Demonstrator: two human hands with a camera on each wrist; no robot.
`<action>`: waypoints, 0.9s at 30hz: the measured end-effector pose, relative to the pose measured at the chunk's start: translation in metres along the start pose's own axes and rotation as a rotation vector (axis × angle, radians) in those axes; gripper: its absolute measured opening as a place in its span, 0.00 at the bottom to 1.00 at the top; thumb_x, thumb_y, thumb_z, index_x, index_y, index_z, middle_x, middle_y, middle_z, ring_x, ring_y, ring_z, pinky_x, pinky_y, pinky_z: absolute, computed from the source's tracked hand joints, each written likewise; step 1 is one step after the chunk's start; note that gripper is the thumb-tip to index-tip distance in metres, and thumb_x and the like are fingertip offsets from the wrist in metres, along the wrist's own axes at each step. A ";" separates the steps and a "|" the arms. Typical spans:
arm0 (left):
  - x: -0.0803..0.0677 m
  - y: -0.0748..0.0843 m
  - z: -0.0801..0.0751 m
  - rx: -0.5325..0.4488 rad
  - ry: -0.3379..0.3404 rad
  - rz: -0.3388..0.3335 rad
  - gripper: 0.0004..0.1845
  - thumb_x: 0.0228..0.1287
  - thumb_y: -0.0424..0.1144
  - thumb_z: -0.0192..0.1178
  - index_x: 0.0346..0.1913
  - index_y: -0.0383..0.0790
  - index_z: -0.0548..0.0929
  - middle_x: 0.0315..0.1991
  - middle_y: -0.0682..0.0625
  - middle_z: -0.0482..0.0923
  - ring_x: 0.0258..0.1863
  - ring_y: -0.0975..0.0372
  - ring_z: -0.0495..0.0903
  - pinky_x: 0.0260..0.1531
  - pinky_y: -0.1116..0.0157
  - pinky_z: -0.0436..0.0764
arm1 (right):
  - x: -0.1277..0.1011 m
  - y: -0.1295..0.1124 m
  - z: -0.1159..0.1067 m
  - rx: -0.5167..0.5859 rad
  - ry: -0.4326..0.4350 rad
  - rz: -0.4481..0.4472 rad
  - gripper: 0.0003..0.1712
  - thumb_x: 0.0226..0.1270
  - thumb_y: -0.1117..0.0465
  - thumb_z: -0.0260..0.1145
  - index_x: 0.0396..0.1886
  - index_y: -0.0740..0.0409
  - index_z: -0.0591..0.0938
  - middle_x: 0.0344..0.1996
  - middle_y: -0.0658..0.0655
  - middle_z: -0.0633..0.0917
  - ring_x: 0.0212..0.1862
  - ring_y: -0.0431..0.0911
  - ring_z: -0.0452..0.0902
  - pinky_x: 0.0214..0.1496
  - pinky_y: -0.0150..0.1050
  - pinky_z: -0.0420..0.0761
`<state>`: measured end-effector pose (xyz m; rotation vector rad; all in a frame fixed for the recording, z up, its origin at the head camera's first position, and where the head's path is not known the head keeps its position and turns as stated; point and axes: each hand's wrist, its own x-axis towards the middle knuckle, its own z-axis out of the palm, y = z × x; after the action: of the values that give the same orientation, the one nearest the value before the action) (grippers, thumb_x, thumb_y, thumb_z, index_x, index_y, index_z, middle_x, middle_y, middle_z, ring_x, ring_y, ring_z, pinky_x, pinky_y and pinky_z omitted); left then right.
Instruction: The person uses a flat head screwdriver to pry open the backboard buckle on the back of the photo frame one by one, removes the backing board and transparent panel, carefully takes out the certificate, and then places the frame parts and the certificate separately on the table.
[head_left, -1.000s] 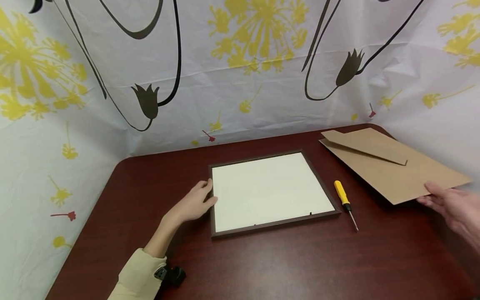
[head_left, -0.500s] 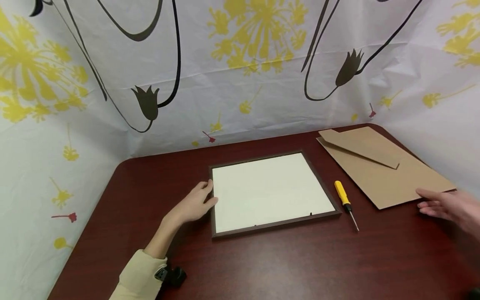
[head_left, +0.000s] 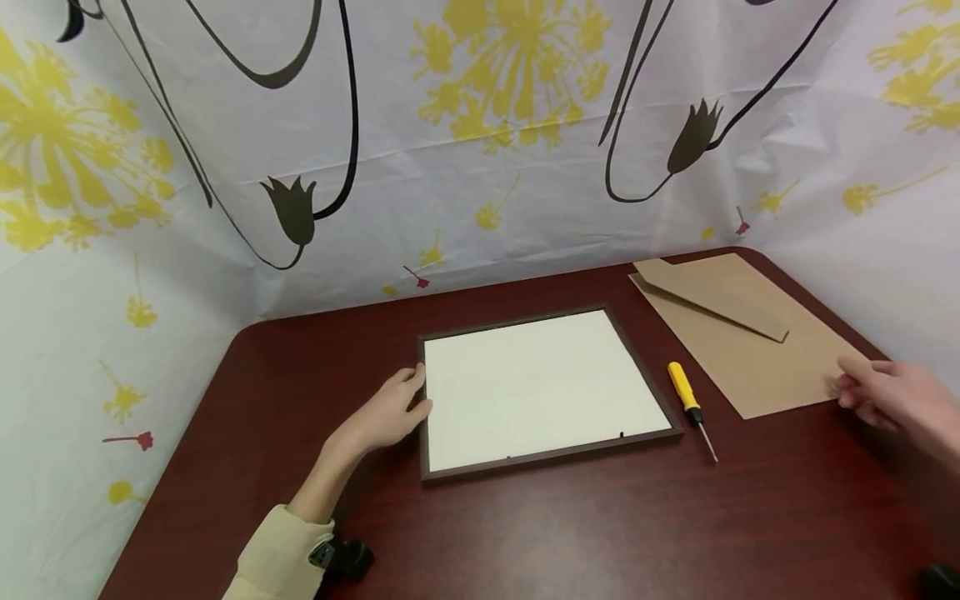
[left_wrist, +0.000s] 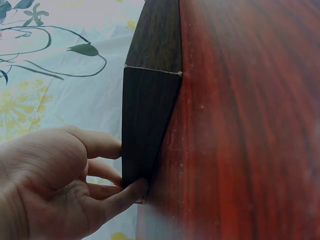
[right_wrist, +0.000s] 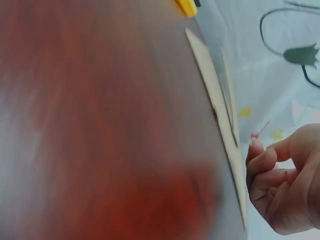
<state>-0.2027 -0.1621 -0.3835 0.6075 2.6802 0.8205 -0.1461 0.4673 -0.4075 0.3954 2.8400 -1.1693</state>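
Observation:
A dark brown picture frame [head_left: 551, 450] lies face down on the table, its inside a plain off-white panel. My left hand [head_left: 386, 412] holds the frame's left side between thumb and fingers; the left wrist view shows this hand [left_wrist: 75, 175] against the frame's dark outer edge [left_wrist: 145, 110]. Over to the right, a brown backing board [head_left: 780, 375] with an attached stand flap [head_left: 720, 308] lies flat. My right hand [head_left: 896, 396] hovers at its near right corner. In the right wrist view, its fingers [right_wrist: 262, 162] are loosely curled, with nothing between them, close to the board [right_wrist: 215, 95].
Between frame and board lies a screwdriver [head_left: 690, 404] with a yellow handle, its shaft toward me. The dark red wooden table [head_left: 555, 533] has rounded far corners. White patterned cloth [head_left: 480, 192] hangs behind and along both sides.
The right hand has lowered the backing board, which shifted slightly left and now lies flat, and let go of its corner. The left hand and frame have hardly moved.

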 end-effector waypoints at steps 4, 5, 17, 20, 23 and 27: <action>-0.005 0.001 0.000 0.010 0.001 0.020 0.33 0.79 0.36 0.49 0.76 0.21 0.51 0.76 0.27 0.51 0.75 0.42 0.54 0.68 0.45 0.63 | 0.001 -0.028 0.008 -0.041 0.051 -0.082 0.38 0.83 0.43 0.42 0.47 0.79 0.76 0.24 0.55 0.82 0.19 0.46 0.70 0.22 0.40 0.70; -0.006 0.002 -0.001 0.010 -0.001 0.025 0.33 0.79 0.36 0.49 0.76 0.20 0.51 0.76 0.27 0.51 0.75 0.41 0.55 0.68 0.45 0.64 | 0.002 -0.036 0.010 -0.049 0.054 -0.102 0.37 0.83 0.43 0.43 0.48 0.79 0.76 0.25 0.55 0.82 0.19 0.46 0.71 0.22 0.40 0.71; -0.017 0.007 -0.003 0.009 -0.017 0.032 0.34 0.77 0.36 0.54 0.75 0.21 0.55 0.74 0.28 0.57 0.68 0.42 0.68 0.61 0.47 0.73 | 0.005 -0.111 0.055 0.041 -0.137 -0.456 0.15 0.82 0.60 0.54 0.51 0.71 0.76 0.28 0.61 0.81 0.20 0.48 0.74 0.20 0.39 0.75; -0.016 0.005 -0.003 0.016 0.012 0.050 0.33 0.77 0.36 0.54 0.75 0.21 0.56 0.72 0.27 0.59 0.60 0.44 0.75 0.56 0.48 0.76 | 0.009 -0.128 0.070 0.004 -0.148 -0.502 0.13 0.80 0.60 0.57 0.53 0.66 0.77 0.32 0.61 0.81 0.23 0.49 0.76 0.23 0.39 0.77; -0.013 0.004 -0.004 0.034 0.040 0.080 0.32 0.77 0.36 0.54 0.74 0.21 0.59 0.69 0.27 0.63 0.57 0.45 0.76 0.54 0.48 0.77 | 0.014 -0.143 0.083 -0.019 -0.147 -0.525 0.13 0.78 0.61 0.59 0.55 0.63 0.78 0.37 0.62 0.82 0.25 0.49 0.78 0.24 0.39 0.78; -0.006 0.004 -0.005 0.049 0.051 0.084 0.29 0.77 0.37 0.55 0.73 0.23 0.64 0.67 0.28 0.66 0.58 0.44 0.75 0.55 0.48 0.76 | 0.021 -0.161 0.099 -0.042 -0.180 -0.543 0.15 0.77 0.62 0.61 0.58 0.63 0.79 0.34 0.60 0.83 0.24 0.49 0.78 0.23 0.39 0.77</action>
<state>-0.1984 -0.1645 -0.3762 0.7238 2.7444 0.8050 -0.2124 0.2929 -0.3711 -0.4925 2.8802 -1.1296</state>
